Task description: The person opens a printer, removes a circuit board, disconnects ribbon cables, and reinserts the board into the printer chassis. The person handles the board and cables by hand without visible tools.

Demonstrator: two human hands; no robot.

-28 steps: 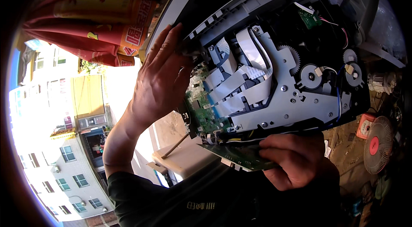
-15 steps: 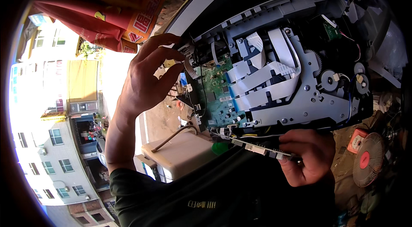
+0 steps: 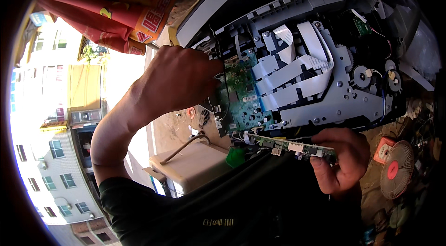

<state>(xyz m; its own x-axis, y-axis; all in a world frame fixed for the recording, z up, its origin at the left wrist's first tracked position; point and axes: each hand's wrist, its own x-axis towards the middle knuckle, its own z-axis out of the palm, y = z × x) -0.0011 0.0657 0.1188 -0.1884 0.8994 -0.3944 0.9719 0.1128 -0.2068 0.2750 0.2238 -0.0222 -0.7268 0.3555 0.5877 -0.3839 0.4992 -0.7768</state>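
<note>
An opened printer-like machine with a grey metal plate (image 3: 325, 102) lies before me. Its green circuit board (image 3: 239, 99) has several white ribbon cables (image 3: 297, 83) plugged into it. My left hand (image 3: 179, 78) is curled against the left edge of the machine, beside that board; its fingertips are hidden, so what they grip cannot be made out. Between thumb and fingers, my right hand (image 3: 341, 157) pinches a small narrow circuit board (image 3: 292, 147) by its right end, near the machine's front edge. White connector wires (image 3: 239, 136) show close to its left end.
Plastic gears (image 3: 362, 76) sit on the machine's right side. A pale box-like case (image 3: 186, 167) with a curved brown rod stands at lower left. On the right are a round fan (image 3: 397, 170) and scattered parts. Red cloth (image 3: 107, 13) hangs at upper left.
My left hand has moved right and turned, its spread fingers curling in at the machine's edge. The small board in my right hand has tilted, showing more of its component side.
</note>
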